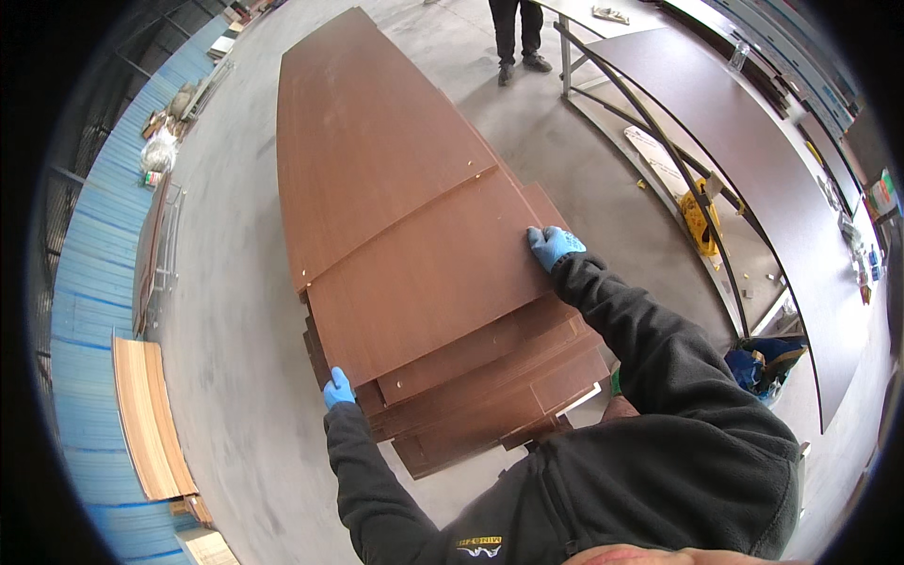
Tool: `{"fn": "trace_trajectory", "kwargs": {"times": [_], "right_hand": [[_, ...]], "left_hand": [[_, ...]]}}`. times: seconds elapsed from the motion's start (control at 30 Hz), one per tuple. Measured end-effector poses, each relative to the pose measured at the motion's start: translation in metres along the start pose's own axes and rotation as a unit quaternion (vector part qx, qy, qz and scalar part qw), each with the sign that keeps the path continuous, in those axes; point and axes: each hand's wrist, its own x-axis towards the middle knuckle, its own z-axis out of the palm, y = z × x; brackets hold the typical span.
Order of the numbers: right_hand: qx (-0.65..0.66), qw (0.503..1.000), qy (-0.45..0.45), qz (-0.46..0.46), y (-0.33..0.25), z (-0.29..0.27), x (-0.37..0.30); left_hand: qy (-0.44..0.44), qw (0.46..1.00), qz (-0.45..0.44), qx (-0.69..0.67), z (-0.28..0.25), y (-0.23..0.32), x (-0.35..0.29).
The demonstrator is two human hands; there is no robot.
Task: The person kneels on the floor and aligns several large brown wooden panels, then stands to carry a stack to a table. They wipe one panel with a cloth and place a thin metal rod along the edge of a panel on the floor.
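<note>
A brown wood-look board [428, 282] lies on top of a stack of similar boards in front of me. My left hand [338, 387], in a blue glove, is closed on its near left corner. My right hand [554, 247], also gloved in blue, grips its right edge, with the fingers bent over the rim. Beyond it a long brown panel [367, 122] stretches away, with small holes along its near end. Narrower brown boards [490, 395] stick out of the stack toward me, below the held board. The undersides of the held edges are hidden.
To the right stands a long table with a dark-edged grey top [734, 151]; a yellow tool [699, 218] and a blue bag [765, 363] are under it. A person's legs [516, 38] stand at the far end. Light wood sheets [151, 419] lean against the blue wall at left.
</note>
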Motion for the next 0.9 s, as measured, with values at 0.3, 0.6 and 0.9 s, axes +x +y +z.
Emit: {"fn": "trace_trajectory", "kwargs": {"times": [0.3, 0.6, 0.9], "right_hand": [[0.062, 0.993, -0.093, -0.034, 0.024, -0.007, 0.014], [0.226, 0.940, -0.247, -0.065, 0.064, -0.056, 0.101], [0.273, 0.921, -0.265, -0.084, 0.102, -0.109, 0.189]], "left_hand": [[0.197, 0.952, 0.222, 0.078, 0.002, 0.094, -0.082], [-0.082, 0.868, 0.064, -0.486, 0.102, 0.219, -0.330], [-0.339, 0.679, -0.094, -0.644, 0.181, 0.329, -0.441]]}}
